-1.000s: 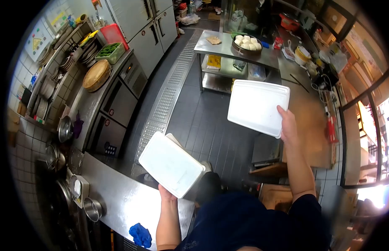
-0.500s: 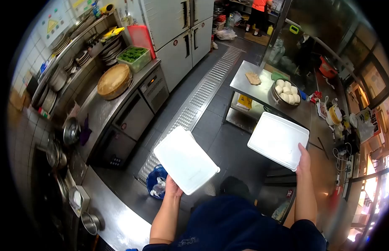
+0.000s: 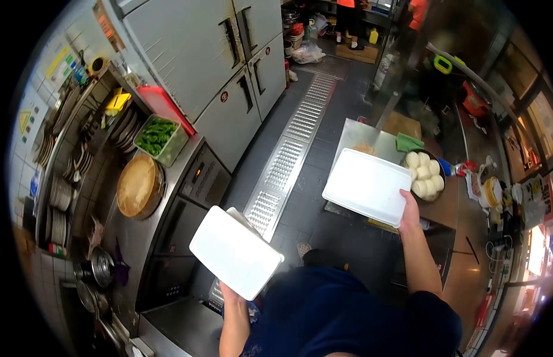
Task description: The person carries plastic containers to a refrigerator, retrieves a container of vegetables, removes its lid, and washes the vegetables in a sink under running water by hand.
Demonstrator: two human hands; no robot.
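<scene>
My left hand (image 3: 232, 293) is closed on the near edge of a white rectangular plastic container (image 3: 236, 251), its flat top facing up. Behind the container's far right edge, a paler side or second piece shows. A second white plastic container (image 3: 368, 187) is gripped at its right edge by my right hand (image 3: 410, 209), thumb on top. How deep this one is, I cannot tell. It hangs above the near part of a steel table (image 3: 355, 134), beside a round pot of white buns (image 3: 425, 174). Most of the fingers on both hands are hidden underneath.
Left, a steel counter (image 3: 125, 250) carries a round wooden-looking lid (image 3: 136, 185) and a tub of green vegetables (image 3: 157, 138). Large fridge doors (image 3: 187, 53) stand beyond it. A metal floor drain (image 3: 282, 163) runs along the aisle. At the far end stands a person in dark trousers (image 3: 347, 24).
The view has moved forward and turned, bringing the fridge and the steel table closer. Both containers are still held; the right one now overlaps the table and the pot's edge.
</scene>
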